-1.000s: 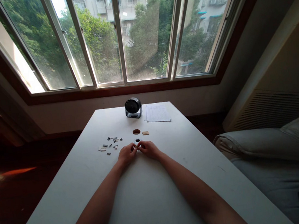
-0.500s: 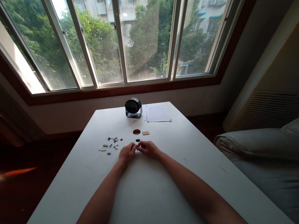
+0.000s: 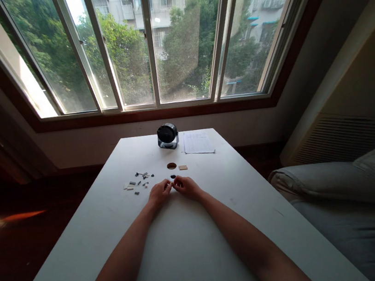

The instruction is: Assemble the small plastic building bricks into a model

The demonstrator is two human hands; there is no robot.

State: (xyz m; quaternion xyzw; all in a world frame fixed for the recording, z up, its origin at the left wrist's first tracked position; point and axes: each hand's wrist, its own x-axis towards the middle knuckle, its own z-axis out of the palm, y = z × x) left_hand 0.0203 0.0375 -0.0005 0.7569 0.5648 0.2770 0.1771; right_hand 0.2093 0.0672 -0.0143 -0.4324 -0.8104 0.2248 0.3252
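My left hand (image 3: 160,193) and my right hand (image 3: 186,187) rest on the white table (image 3: 189,252), fingertips meeting over a small light piece with a dark round centre (image 3: 172,177). Both hands pinch it between them; most of it is hidden by my fingers. A brown round piece (image 3: 171,165) and a tan studded plate (image 3: 183,167) lie just beyond my hands. Several small grey and dark pieces (image 3: 137,180) are scattered to the left of my left hand.
A small black desk fan (image 3: 167,136) stands at the table's far edge, a printed sheet of paper (image 3: 197,142) beside it. A wide window fills the wall behind. A grey cushion (image 3: 348,192) lies to the right of the table.
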